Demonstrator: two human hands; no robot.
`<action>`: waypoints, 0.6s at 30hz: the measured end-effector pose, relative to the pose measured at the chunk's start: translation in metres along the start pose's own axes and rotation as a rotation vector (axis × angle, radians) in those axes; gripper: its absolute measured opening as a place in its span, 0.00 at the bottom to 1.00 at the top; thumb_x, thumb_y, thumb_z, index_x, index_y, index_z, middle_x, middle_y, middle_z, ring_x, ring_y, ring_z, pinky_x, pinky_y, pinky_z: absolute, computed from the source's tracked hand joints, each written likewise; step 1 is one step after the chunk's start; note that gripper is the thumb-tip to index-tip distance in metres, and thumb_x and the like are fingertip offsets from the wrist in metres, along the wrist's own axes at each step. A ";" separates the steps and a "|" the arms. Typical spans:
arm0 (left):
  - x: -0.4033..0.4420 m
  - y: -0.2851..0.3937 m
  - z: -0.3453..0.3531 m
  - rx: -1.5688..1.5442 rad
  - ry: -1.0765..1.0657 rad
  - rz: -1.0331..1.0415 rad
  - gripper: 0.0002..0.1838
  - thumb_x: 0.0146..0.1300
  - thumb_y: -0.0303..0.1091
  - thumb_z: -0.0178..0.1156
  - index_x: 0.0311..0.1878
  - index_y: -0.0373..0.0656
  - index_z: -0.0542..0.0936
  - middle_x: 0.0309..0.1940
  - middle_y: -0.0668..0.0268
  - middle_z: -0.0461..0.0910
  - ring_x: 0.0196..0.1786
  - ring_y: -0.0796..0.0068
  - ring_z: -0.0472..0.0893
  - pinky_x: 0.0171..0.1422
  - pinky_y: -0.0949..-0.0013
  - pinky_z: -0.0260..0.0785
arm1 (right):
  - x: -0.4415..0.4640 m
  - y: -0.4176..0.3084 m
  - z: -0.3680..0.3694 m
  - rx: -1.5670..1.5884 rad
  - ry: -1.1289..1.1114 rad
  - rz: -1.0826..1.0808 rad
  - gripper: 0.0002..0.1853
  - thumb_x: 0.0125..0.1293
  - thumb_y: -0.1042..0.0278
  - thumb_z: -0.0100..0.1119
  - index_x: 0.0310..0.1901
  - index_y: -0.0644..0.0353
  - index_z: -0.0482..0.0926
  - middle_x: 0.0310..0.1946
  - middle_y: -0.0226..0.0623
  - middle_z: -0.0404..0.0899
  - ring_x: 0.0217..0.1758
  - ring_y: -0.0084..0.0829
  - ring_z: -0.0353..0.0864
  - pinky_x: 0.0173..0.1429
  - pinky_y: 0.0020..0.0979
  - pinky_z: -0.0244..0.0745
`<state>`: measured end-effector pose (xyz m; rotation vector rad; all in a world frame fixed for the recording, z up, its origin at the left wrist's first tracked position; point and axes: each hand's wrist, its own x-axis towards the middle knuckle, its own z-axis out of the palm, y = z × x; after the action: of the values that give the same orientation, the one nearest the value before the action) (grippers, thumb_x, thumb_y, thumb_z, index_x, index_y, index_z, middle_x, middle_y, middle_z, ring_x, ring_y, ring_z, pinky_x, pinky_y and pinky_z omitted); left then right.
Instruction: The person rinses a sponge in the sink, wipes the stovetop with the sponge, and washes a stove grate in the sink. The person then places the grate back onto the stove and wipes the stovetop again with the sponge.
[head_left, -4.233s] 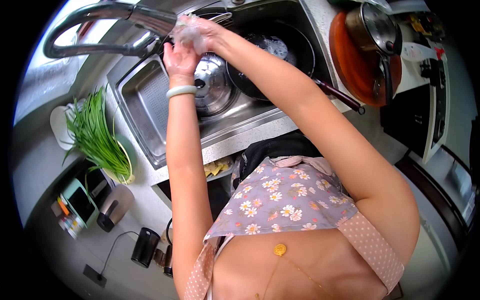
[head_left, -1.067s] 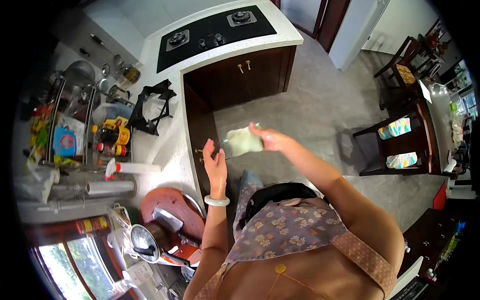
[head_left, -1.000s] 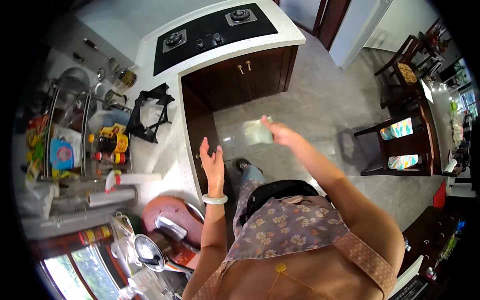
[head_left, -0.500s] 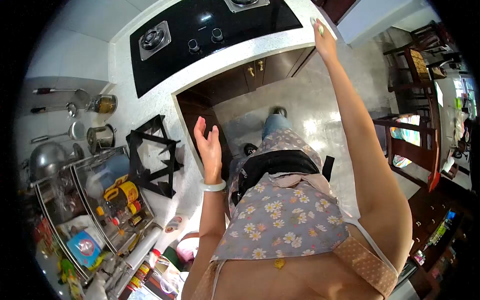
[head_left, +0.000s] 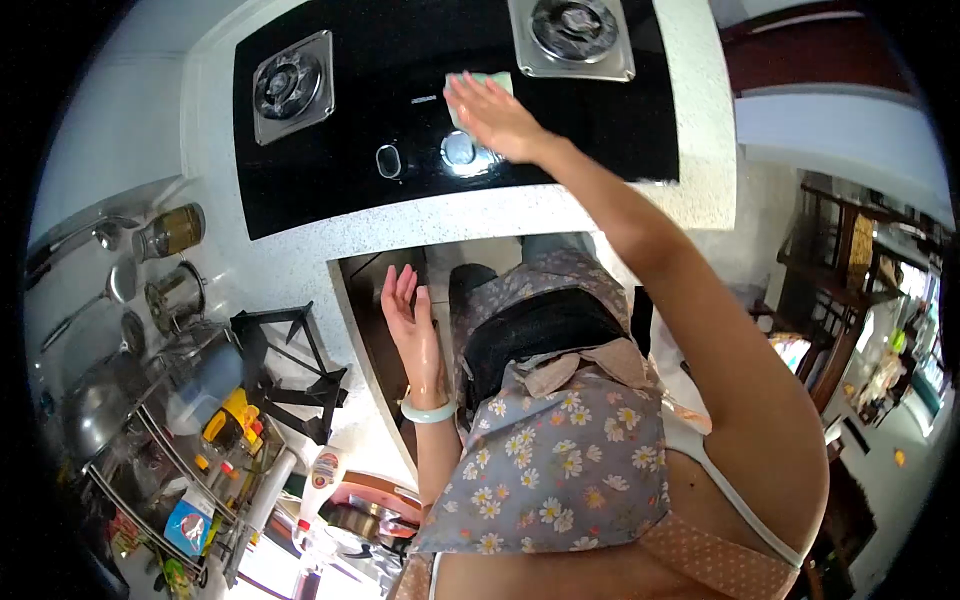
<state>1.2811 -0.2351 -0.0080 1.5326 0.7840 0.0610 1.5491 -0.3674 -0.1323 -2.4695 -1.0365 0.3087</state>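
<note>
My right hand (head_left: 500, 122) lies over a pale green cloth (head_left: 497, 82), holding it against the black glass gas cooktop (head_left: 350, 60). The cloth's edges show beyond the fingers. Just below that hand is a control knob (head_left: 458, 149), and the right burner (head_left: 573, 28) lies beyond it. My left hand (head_left: 410, 325) hangs in the air in front of the counter edge, fingers apart and holding nothing. A pale bangle (head_left: 428, 411) circles that wrist. Left of it, black pot supports (head_left: 290, 370) rest on the white counter.
A metal rack (head_left: 160, 445) with bottles and packets stands at the left. Ladles (head_left: 120, 283) and jars (head_left: 172, 232) are along the wall. A white bottle (head_left: 322, 480) stands near the lower counter. Wooden chairs (head_left: 825, 290) are at the right.
My right hand has moved left with the cloth, from the counter's right corner onto the cooktop near the knobs. The view has shifted closer to the cooktop. My left hand stays raised.
</note>
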 end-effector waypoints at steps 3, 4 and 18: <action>0.008 0.007 0.001 -0.019 0.082 -0.034 0.27 0.70 0.37 0.51 0.67 0.38 0.58 0.63 0.53 0.64 0.66 0.63 0.65 0.69 0.63 0.60 | 0.072 0.036 -0.002 -0.531 0.135 -0.119 0.30 0.74 0.51 0.25 0.71 0.58 0.48 0.74 0.40 0.43 0.77 0.34 0.40 0.77 0.40 0.36; 0.011 0.009 0.000 -0.037 0.118 -0.046 0.26 0.70 0.34 0.50 0.67 0.39 0.58 0.62 0.53 0.65 0.65 0.63 0.66 0.69 0.64 0.60 | 0.101 0.049 -0.010 -0.451 0.333 -0.172 0.26 0.74 0.52 0.27 0.65 0.58 0.61 0.68 0.44 0.58 0.69 0.38 0.61 0.71 0.45 0.54; 0.147 0.039 -0.038 -0.051 0.193 0.126 0.21 0.68 0.24 0.49 0.63 0.39 0.63 0.54 0.55 0.72 0.58 0.67 0.72 0.64 0.65 0.66 | 0.157 0.063 -0.050 -0.340 0.105 0.027 0.24 0.65 0.65 0.50 0.63 0.54 0.63 0.63 0.43 0.63 0.69 0.40 0.60 0.70 0.42 0.57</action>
<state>1.3912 -0.1258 -0.0277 1.5416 0.8306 0.3240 1.7158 -0.3091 -0.1242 -2.7667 -1.0863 0.0086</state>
